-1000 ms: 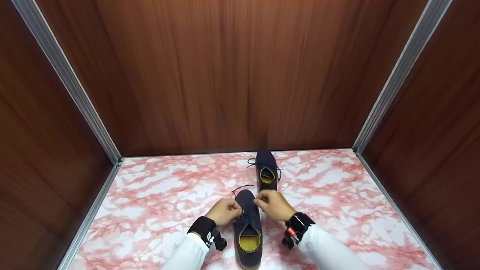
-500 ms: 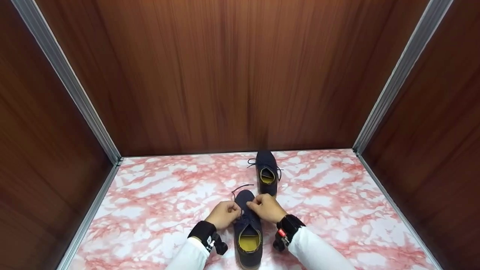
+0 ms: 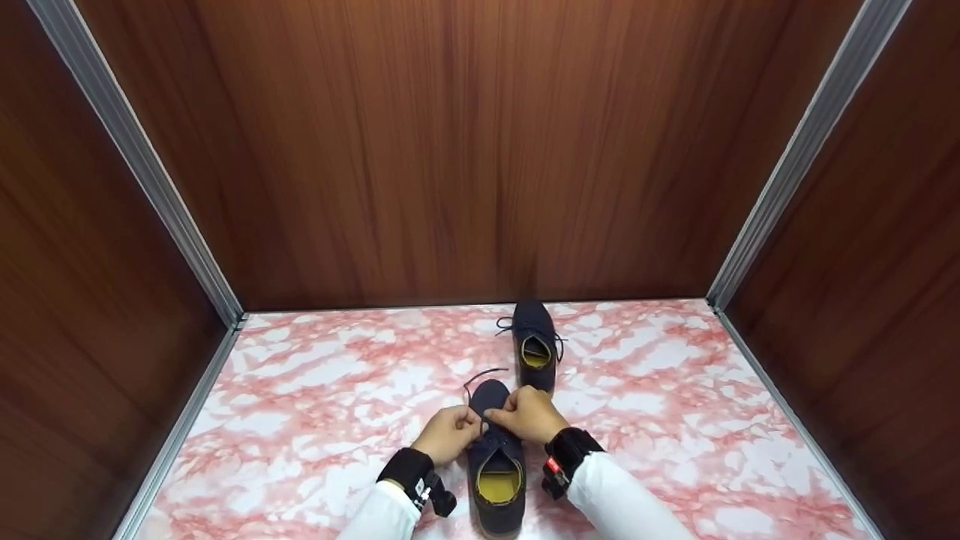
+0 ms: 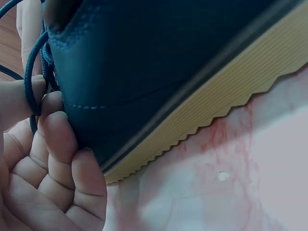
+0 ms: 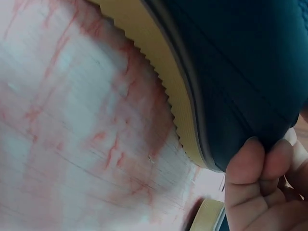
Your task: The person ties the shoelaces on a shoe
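Note:
A dark navy lace-up shoe [image 3: 501, 519] with a yellow insole stands upright on the floor, toe pointing away from me. My left hand [image 3: 448, 433] is at the left side of its lacing, thumb and index finger pinching the dark shoelace [image 4: 32, 72], which bends over the fingertips in the left wrist view. From the other side my right hand [image 3: 535, 415] reaches across the vamp, its thumb tip beside the left fingers at the laces. In the right wrist view its curled fingertips [image 5: 246, 161] rest against the shoe's side; the lace between thumb and index is hidden.
A matching shoe [image 3: 531, 316], its laces tied, stands ahead near the brown back panel [image 3: 450, 187]. One loose lace end [image 3: 487, 370] curves over the red-and-white floor [image 3: 337, 405] by the near shoe's toe. Brown panels with metal edges rise left and right.
My right hand has moved left from beside the shoe onto its lacing, meeting the left fingers. The left hand has hardly shifted, and both shoes stay put.

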`<state>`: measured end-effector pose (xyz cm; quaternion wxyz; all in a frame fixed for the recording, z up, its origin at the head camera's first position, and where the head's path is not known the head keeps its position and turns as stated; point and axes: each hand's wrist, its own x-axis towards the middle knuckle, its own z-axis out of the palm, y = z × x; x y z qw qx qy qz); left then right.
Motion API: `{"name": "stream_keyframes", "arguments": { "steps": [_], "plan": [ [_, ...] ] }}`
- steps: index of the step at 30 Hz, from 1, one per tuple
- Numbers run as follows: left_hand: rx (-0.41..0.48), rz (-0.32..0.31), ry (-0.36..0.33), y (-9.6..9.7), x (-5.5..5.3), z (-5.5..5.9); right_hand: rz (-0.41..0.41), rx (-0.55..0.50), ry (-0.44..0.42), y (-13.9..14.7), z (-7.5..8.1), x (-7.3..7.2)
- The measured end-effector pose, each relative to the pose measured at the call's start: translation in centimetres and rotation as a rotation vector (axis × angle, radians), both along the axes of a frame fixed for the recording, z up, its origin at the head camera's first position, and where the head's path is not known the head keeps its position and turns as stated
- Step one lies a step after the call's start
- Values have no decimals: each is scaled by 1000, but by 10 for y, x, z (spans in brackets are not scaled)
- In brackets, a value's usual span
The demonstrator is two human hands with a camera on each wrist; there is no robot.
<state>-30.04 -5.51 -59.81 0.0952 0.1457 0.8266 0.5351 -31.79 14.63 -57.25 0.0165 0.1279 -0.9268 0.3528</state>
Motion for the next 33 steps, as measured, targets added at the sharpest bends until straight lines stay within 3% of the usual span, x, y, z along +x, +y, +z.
{"name": "stream_keyframes", "arguments": {
  "steps": [6,17,27,33],
  "plan": [
    [-9,0,16,-1,1,-4,18,79,34,-5,0,-2],
    [-11,22,28,-2,1,-5,43,39,-130,-4,6,-3],
    [-34,25,45,-2,3,-5,33,78,-189,-3,7,-6],
    [-22,23,60,-1,3,-6,82,98,-221,-4,8,-6]
  ]
}}
